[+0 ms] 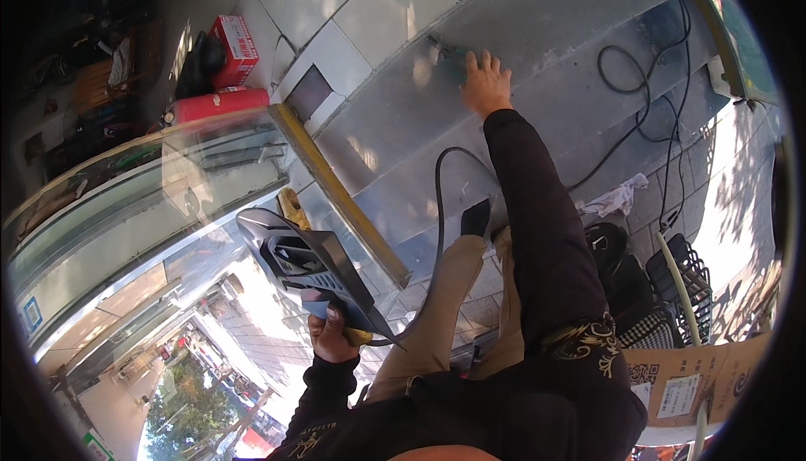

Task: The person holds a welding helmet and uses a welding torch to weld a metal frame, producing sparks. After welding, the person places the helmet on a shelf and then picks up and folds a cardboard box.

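Black, glossy and angular, a moulded panel (306, 264) sits in the left hand (329, 335), fingers clenched round its lower end together with a scrap of blue cloth (317, 303), low in the head view beside a glass door (151, 201). The right hand (485, 83) reaches far out, fingers spread flat over a small green item (453, 62) on the grey stone step (546, 33); whether it grips is unclear. This looks like the fetching step. Closing on that item needs a steady lean, with 1 black cable (438, 209) trailing near the knees.
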`<state>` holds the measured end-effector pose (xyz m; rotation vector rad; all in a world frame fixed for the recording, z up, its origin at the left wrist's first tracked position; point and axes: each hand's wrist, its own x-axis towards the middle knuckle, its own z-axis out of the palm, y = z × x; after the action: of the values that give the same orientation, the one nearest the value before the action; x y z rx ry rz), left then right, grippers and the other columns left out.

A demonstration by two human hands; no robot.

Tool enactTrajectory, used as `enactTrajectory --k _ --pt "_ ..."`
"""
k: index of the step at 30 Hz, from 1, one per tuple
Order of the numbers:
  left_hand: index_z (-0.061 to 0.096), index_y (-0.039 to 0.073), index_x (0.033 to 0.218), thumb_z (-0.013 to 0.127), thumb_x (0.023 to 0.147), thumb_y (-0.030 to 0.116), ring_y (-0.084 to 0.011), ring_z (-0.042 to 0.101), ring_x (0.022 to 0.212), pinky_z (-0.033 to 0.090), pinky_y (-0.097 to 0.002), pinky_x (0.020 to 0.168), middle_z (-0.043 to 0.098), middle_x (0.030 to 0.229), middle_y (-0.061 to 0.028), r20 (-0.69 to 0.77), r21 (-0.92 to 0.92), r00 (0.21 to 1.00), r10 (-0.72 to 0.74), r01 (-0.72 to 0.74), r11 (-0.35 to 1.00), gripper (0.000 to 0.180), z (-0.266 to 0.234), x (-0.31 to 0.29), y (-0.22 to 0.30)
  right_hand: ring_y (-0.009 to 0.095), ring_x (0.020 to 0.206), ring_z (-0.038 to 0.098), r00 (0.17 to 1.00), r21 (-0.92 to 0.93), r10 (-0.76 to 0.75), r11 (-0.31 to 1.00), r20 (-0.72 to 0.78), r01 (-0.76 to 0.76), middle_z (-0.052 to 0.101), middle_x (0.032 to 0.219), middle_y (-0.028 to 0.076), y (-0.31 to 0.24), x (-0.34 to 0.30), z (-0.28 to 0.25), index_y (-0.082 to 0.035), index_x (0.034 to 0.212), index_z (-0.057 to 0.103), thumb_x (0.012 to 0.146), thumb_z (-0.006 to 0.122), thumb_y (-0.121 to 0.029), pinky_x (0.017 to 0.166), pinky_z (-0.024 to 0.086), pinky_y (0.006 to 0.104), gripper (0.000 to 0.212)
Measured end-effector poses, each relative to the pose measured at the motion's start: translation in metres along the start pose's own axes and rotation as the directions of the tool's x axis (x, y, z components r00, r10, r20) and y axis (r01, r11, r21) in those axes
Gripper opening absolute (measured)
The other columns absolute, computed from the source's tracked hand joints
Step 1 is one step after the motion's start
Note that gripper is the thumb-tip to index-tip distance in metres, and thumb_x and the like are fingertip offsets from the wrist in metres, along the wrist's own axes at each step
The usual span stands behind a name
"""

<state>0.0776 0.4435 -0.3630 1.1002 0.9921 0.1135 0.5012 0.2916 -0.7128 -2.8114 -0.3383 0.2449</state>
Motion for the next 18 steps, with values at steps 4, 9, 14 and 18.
enactTrajectory --k 4,9,14,18 --pt "0.054 -0.006 0.139 0.076 0.101 0.021 -0.0187 0.070 0.087 0.058 -0.0329 0.064 0.071 0.107 -0.0151 -0.156 -0.039 0.988 -0.011 0.005 0.999 0.052 0.010 0.001 -0.013 0.039 0.136 0.060 0.983 0.050 0.052 0.997 0.178 -0.061 0.062 0.141 0.018 0.015 0.024 0.069 -0.005 0.153 0.045 0.092 0.077 -0.024 0.105 0.052 0.0526 0.071" --pt "0.054 -0.005 0.135 0.071 0.099 0.041 -0.0226 0.070 0.074 0.056 -0.0339 0.061 0.071 0.098 -0.0157 -0.184 -0.037 0.975 -0.127 0.123 0.992 0.061 -0.005 0.000 -0.024 0.037 0.129 0.065 0.957 0.045 0.126 0.989 0.263 -0.143 0.063 0.136 0.018 0.005 0.004 0.089 -0.005 0.143 0.053 0.089 0.081 -0.025 0.100 0.055 0.0562 0.063" --pt "0.049 -0.005 0.138 0.073 0.097 0.042 -0.0281 0.073 0.075 0.059 -0.0386 0.063 0.074 0.098 -0.0225 -0.139 -0.029 0.979 -0.149 0.146 0.989 0.066 -0.006 0.002 -0.025 0.035 0.124 0.066 0.976 0.157 0.175 0.968 0.129 -0.194 0.060 0.135 0.015 -0.022 -0.004 0.080 -0.005 0.149 0.050 0.088 0.083 -0.028 0.096 0.054 0.0537 0.073" --pt "0.050 -0.005 0.137 0.074 0.098 0.037 -0.0285 0.073 0.076 0.061 -0.0393 0.064 0.074 0.097 -0.0214 -0.060 0.018 0.986 -0.154 0.156 0.988 0.063 0.004 0.008 -0.032 0.034 0.113 0.071 0.966 0.113 0.259 0.959 0.018 -0.260 0.062 0.130 0.021 -0.024 0.017 0.112 0.004 0.145 0.050 0.086 0.084 -0.023 0.091 0.060 0.0438 0.073"
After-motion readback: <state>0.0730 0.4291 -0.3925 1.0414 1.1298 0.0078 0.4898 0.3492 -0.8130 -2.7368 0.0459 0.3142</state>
